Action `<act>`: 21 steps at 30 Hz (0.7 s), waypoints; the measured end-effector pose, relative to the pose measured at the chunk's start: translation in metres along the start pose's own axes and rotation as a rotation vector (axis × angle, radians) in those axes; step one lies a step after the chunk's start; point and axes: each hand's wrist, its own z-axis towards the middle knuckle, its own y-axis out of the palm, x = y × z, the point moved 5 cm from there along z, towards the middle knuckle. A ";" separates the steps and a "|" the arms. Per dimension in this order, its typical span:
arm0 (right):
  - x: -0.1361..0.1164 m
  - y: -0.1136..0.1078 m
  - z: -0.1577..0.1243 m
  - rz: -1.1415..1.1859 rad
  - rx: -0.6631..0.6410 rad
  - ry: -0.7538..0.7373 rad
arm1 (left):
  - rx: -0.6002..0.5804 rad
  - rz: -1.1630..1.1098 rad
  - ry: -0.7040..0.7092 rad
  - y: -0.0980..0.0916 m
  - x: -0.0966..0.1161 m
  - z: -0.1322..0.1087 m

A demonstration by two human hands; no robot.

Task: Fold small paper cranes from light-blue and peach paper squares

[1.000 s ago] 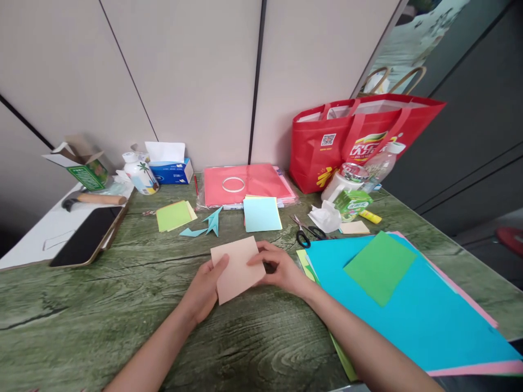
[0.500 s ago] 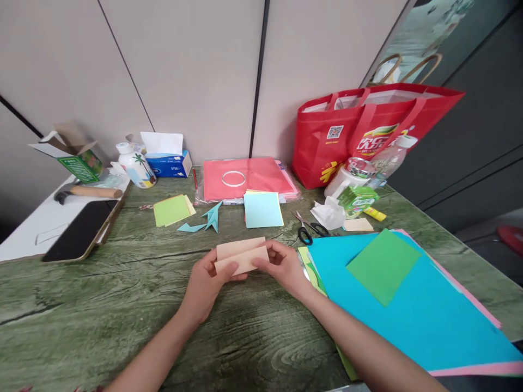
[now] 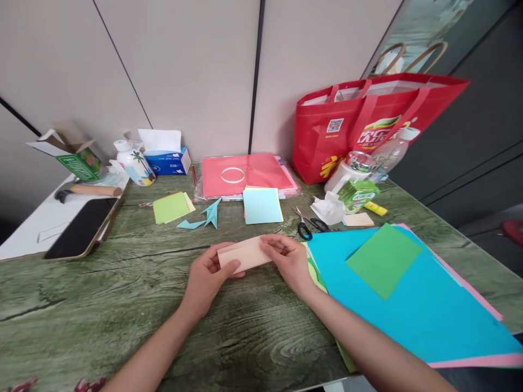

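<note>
A pale peach sheet of paper point(image 3: 247, 256), folded over on itself, is held between my two hands above the table. My left hand point(image 3: 210, 276) grips its left end, thumb on the front and fingers behind. At the right end, my right hand point(image 3: 288, 260) pinches the paper between thumb and fingers. The back layer shows as a thin strip over the front one at the upper left. Beyond the hands lie a folded blue paper figure point(image 3: 211, 213), a stack of light blue square paper point(image 3: 262, 206) and black-handled scissors point(image 3: 306, 226).
Large blue sheets point(image 3: 408, 316) with a green square point(image 3: 384, 261) lie on the right. Green paper squares point(image 3: 171, 208), a phone point(image 3: 81, 227) and a hammer point(image 3: 96, 190) are leftward. Behind stand a red bag point(image 3: 318, 141), a tissue box point(image 3: 169, 161) and a red paper pack point(image 3: 261, 174).
The two layers of peach paper have come closer together, leaving only a narrow strip of the back one showing. My right fingers have moved over the upper right corner.
</note>
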 end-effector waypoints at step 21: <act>0.002 0.001 0.000 -0.051 -0.057 -0.022 | 0.080 0.048 -0.005 -0.005 0.003 0.002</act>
